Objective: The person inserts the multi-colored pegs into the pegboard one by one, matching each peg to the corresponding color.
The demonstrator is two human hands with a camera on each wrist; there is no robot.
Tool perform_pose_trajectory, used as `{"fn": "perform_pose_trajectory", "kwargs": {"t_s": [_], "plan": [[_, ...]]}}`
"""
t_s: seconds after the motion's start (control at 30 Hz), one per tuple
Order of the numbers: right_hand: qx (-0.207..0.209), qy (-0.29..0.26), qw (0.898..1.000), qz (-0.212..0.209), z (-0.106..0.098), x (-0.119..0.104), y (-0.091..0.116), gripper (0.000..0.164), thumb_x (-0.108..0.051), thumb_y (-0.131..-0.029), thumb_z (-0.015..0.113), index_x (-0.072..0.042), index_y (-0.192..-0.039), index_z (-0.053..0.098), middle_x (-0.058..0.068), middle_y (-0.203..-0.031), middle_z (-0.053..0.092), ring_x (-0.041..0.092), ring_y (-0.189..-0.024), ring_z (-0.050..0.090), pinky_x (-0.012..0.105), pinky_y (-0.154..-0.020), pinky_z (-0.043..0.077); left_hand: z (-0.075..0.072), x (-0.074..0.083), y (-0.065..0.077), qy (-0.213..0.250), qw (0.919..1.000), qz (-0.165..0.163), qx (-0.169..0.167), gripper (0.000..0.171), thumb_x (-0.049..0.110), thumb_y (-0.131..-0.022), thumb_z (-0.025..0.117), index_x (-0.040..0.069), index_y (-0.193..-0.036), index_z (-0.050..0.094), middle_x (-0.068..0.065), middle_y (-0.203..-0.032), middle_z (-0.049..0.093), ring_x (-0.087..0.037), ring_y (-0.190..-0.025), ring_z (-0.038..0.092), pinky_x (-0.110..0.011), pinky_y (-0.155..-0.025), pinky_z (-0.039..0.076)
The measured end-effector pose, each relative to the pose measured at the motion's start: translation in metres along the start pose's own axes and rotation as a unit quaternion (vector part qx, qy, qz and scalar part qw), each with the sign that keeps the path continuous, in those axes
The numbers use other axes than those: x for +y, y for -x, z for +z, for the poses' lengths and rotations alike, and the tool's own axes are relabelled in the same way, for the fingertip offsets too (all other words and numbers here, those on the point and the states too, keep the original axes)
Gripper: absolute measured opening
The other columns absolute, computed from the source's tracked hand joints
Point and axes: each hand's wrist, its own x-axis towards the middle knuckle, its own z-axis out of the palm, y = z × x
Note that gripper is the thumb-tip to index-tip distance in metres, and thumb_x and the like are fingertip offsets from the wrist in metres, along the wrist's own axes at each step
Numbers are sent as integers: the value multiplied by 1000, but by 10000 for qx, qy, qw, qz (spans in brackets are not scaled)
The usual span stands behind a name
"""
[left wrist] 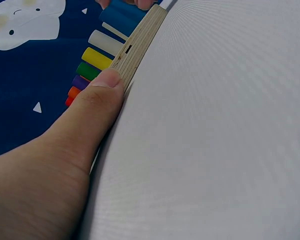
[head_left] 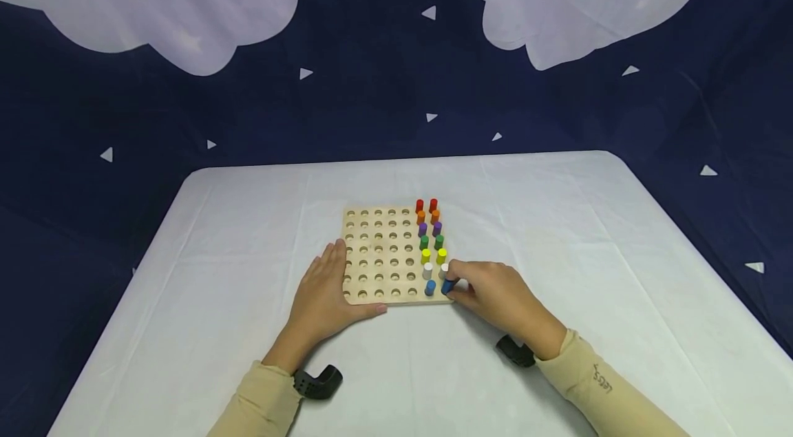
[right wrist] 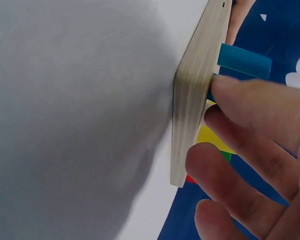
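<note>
A square wooden pegboard (head_left: 378,255) with rows of round holes lies on the white table. Two columns of coloured pegs stand at its right side, running from red at the far end to blue at the near end. My right hand (head_left: 498,296) pinches a blue peg (head_left: 447,287) at the near right corner; in the right wrist view the thumb and fingers mostly cover it. Beside it a second blue peg (right wrist: 245,61) stands upright in the board. My left hand (head_left: 322,299) rests against the board's left and near edges, fingers straight, its thumb (left wrist: 107,80) along the near edge.
The white-covered table (head_left: 248,237) extends around the board on all sides. Behind it hangs a dark blue cloth (head_left: 372,100) with clouds and small white triangles. Black straps (head_left: 319,382) are on both wrists.
</note>
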Motion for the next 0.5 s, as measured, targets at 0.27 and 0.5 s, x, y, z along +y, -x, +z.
{"fn": "perform_pose_trajectory", "kwargs": {"t_s": [0.27, 0.5], "plan": [[137, -124, 9998, -112, -2, -1, 2, 13, -35, -89, 74, -26, -98, 71, -15, -98, 68, 5, -70, 55, 20, -65, 48, 0, 0, 1, -27, 10000, -30, 3, 145, 88, -58, 68, 0, -158, 10, -17, -165, 16, -32, -154, 16, -48, -127, 15], [579, -348, 9976, 171, -6, -3, 0, 16, -37, -91, 72, -26, -103, 70, -16, -92, 65, 4, -68, 54, 20, -63, 47, 1, 1, 2, 5, 10000, -17, -17, 146, 88, -58, 67, 0, -158, 10, -17, -166, 15, -32, -155, 15, -48, -127, 14]]}}
